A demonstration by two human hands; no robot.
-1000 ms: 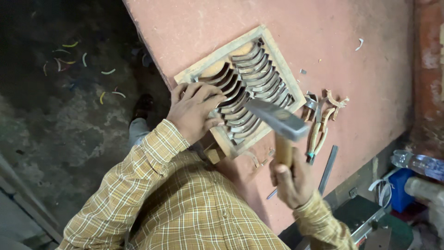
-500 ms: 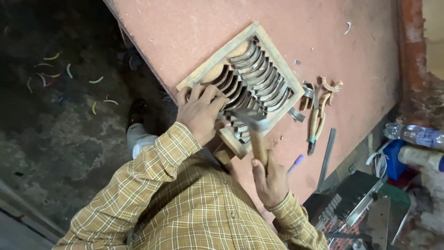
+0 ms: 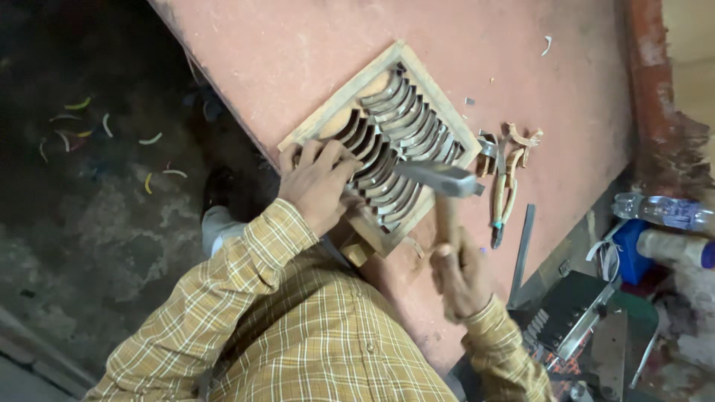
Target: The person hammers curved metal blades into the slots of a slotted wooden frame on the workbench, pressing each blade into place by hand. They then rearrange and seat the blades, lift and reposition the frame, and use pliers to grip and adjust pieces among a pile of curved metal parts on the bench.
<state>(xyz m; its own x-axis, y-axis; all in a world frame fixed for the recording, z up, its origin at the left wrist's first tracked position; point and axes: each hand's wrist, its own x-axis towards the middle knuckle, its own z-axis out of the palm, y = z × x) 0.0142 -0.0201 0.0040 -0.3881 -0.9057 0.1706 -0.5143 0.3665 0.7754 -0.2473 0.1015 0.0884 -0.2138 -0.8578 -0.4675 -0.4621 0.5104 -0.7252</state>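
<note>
Right hand [image 3: 462, 279] clenched round the hammer [image 3: 439, 181], its head poised over the wooden frame [image 3: 383, 145] of curved slats on the pink tabletop [image 3: 298, 52]. Left hand [image 3: 319, 184] presses flat on the slats, fingers close by: a glancing blow might catch them. What's being struck is hidden. Pliers [image 3: 505, 195] lie beyond.

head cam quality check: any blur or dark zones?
Head view: hammer head and right hand slightly motion-blurred; left hand and wooden frame sharp; floor at left dark and underexposed; pink tabletop evenly lit, no glare.
</note>
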